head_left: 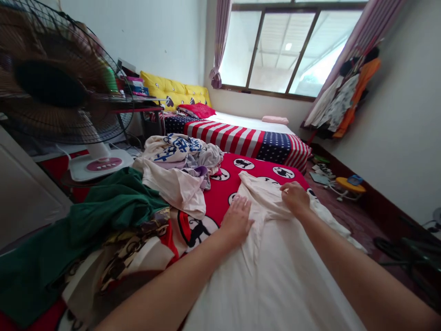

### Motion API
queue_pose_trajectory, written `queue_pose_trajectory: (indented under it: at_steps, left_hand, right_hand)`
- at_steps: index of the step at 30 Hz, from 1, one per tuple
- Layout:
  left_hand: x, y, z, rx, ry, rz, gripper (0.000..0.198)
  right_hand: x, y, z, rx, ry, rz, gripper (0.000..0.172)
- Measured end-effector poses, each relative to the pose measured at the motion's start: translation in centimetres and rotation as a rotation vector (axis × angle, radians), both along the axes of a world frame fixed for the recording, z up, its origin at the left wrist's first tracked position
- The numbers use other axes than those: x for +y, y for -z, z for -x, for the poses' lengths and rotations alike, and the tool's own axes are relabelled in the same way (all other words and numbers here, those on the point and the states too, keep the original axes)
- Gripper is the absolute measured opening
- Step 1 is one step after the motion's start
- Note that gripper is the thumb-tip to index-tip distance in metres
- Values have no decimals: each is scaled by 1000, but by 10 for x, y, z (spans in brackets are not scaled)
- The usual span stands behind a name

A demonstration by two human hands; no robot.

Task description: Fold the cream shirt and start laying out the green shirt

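A long white shirt (272,257) lies spread on a red bed cover (220,202) printed with black cat-like figures in white ovals. My left hand (237,220) rests flat on the shirt's left edge, fingers stretched out. At the shirt's upper right, my right hand (295,200) is closed, its fingers pinching the cloth. Folds run across the fabric between both hands, and what looks like a sleeve points away from me. More white cloth (334,220) lies right of my right hand.
Heaped clothes (186,161) and a green garment (120,202) lie on the left, beside a large fan (99,163). Behind stands a second bed with a stars-and-stripes cover (234,138). Clothes (347,101) hang at the right wall, above a small yellow stool (349,185).
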State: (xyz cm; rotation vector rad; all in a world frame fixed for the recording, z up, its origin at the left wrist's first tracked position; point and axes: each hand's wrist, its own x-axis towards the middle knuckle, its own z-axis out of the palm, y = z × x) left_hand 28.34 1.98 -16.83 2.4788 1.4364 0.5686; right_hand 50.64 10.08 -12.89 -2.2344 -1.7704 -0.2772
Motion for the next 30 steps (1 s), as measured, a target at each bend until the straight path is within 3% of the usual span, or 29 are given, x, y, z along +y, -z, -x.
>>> queue_pose_trajectory:
  at_steps: [4, 9, 19, 24, 30]
  left_hand:
    - [11, 23, 5, 51, 6, 0, 60]
    - [6, 25, 5, 7, -13, -18, 58]
    - [10, 26, 0, -24, -27, 66, 61]
    - [9, 24, 0, -31, -29, 90, 61]
    - [7, 25, 1, -46, -26, 57, 61]
  right_hand:
    - [35, 9, 17, 24, -105, 49, 27]
    - [66, 21, 35, 45, -155, 172, 24]
    - [77, 4, 4, 39, 140, 227, 11]
    - [102, -4, 40, 72, 17, 91, 34]
    - [133, 10, 87, 225, -147, 45, 34]
